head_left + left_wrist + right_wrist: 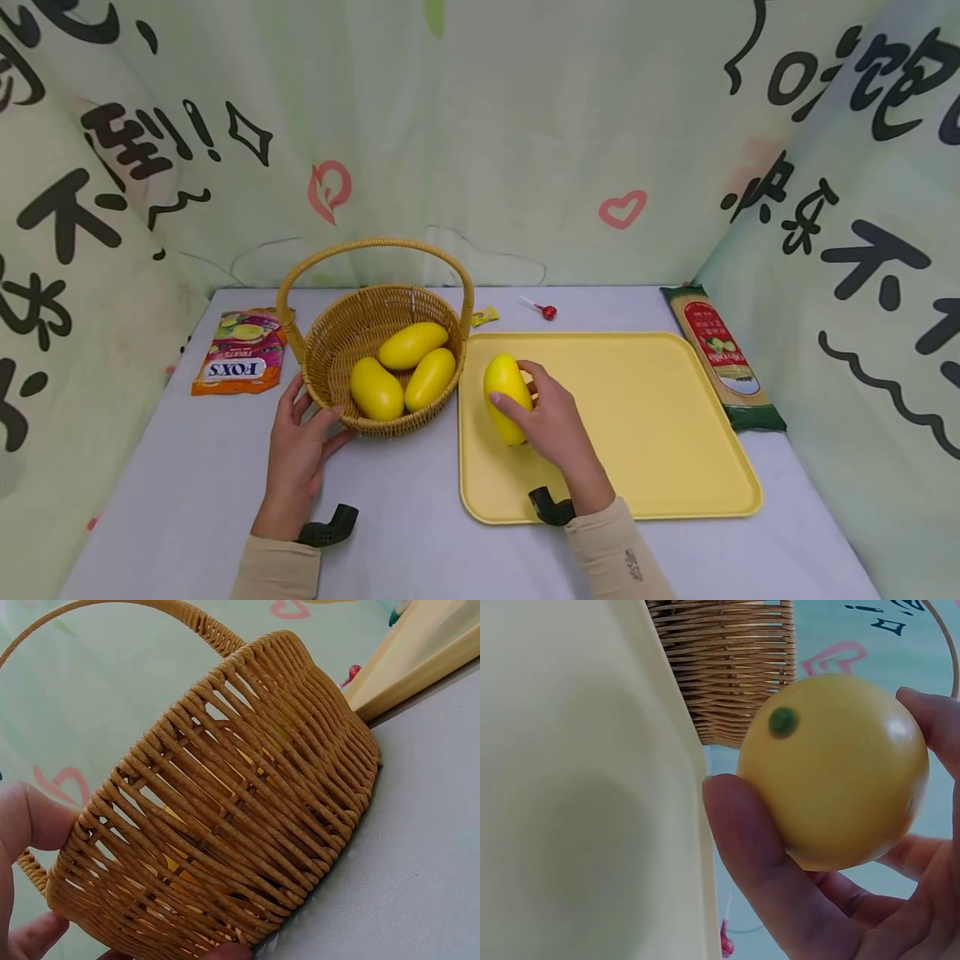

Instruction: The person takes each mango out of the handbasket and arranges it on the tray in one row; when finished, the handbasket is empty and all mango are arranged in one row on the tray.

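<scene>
My right hand grips a yellow mango above the left part of the yellow tray. In the right wrist view, the mango shows a green stem spot, with the thumb on one side and fingers on the other. My left hand holds the near-left side of a wicker basket, thumb at its rim. Three yellow mangoes lie in the basket. In the left wrist view, the woven wall slants, and the mangoes show only through its gaps.
An orange and purple Fox's candy bag lies left of the basket. Behind the tray are a red lollipop and a small yellow packet. A green and red package lies along the tray's right edge. Printed curtains enclose the table.
</scene>
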A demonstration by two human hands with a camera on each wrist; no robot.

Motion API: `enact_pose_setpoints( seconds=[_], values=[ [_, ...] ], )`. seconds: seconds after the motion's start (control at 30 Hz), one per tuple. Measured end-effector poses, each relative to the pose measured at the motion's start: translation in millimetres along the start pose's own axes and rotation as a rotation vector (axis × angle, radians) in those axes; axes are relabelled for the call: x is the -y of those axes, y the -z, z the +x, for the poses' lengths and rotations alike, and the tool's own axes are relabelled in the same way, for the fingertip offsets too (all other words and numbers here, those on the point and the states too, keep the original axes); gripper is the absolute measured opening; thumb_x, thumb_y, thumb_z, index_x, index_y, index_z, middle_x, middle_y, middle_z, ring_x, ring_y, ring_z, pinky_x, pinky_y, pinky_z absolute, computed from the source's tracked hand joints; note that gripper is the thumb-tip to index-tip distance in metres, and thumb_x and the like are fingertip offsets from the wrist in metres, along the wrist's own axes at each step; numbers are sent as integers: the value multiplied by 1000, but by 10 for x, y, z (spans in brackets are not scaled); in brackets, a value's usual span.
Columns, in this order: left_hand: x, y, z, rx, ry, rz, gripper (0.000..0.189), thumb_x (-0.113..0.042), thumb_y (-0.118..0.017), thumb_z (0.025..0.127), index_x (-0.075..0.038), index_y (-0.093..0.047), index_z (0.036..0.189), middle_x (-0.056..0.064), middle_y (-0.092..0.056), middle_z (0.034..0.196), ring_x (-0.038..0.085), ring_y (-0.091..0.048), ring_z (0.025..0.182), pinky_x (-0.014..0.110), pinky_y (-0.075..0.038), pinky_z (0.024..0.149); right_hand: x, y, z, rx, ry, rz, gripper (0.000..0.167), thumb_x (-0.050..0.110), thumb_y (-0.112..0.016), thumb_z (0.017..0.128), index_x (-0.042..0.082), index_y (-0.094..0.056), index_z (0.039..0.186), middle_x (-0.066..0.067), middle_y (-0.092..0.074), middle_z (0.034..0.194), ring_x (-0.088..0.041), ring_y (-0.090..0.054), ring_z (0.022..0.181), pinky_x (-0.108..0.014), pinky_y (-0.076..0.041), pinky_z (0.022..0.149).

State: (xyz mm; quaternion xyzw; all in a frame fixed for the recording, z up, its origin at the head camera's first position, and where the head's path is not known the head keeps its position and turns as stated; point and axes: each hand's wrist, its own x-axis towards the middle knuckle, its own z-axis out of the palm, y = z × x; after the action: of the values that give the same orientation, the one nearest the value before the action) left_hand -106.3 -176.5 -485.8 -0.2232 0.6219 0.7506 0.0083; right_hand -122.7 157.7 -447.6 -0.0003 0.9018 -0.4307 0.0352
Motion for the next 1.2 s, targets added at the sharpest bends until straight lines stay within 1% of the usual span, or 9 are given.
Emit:
enact_pose_setpoints(
  seconds=[0.2,0.3,0.43,0.5,0.67,0.77,1.0,1.2],
  values=[
    [10,6,8,0,0,-5,87,-7,-64,102,-40,-18,169,6,-27,173,35,-49,145,51,-60,97,-2,-50,13,26,-41,-6,72,46,-77,94,14,-51,152,-18,-66,121,-30,-61,98,-31,-61,64],
    [8,3,11,0,1,-9,87,-7,-64,102,-41,-19,169,6,-27,173,35,-48,145,52,-60,98,8,-78,21,45,-59,-22,72,47,-77,94,14,-51,152,-17,-66,121,-28,-62,95,-31,-60,62],
    [4,3,13,-1,0,-9,87,-7,-64,102,-41,-19,168,5,-27,173,35,-48,146,52,-59,99,38,-114,37,76,-93,-48,74,51,-76,94,13,-50,153,-18,-66,126,-27,-63,91,-30,-60,59],
    [2,6,13,0,1,-9,87,-7,-64,102,-41,-19,168,5,-27,173,35,-48,146,52,-59,99,53,-129,43,87,-108,-63,76,53,-76,93,13,-50,153,-18,-66,129,-27,-63,92,-31,-59,59],
    [2,9,5,0,6,-3,88,-7,-64,102,-41,-18,169,6,-26,174,35,-48,146,52,-59,99,74,-182,46,77,-118,-149,77,57,-73,93,13,-51,153,-17,-66,133,-28,-61,100,-36,-58,76],
    [6,8,3,-2,8,2,88,-8,-64,102,-41,-18,169,6,-26,174,35,-48,146,52,-59,99,73,-219,39,70,-116,-190,77,58,-73,93,12,-52,152,-16,-67,131,-29,-60,101,-40,-56,83],
    [9,11,1,4,9,6,88,-8,-64,102,-41,-18,169,6,-26,174,35,-48,146,51,-59,99,72,-260,14,73,-112,-235,75,56,-73,93,9,-54,148,-18,-69,126,-29,-60,97,-40,-55,82],
    [13,14,7,5,2,-4,88,-6,-64,102,-40,-17,169,6,-26,173,36,-49,145,51,-60,97,52,-283,6,74,-128,-256,75,58,-73,93,9,-55,147,-17,-69,125,-28,-60,96,-39,-54,82]
  ],
)
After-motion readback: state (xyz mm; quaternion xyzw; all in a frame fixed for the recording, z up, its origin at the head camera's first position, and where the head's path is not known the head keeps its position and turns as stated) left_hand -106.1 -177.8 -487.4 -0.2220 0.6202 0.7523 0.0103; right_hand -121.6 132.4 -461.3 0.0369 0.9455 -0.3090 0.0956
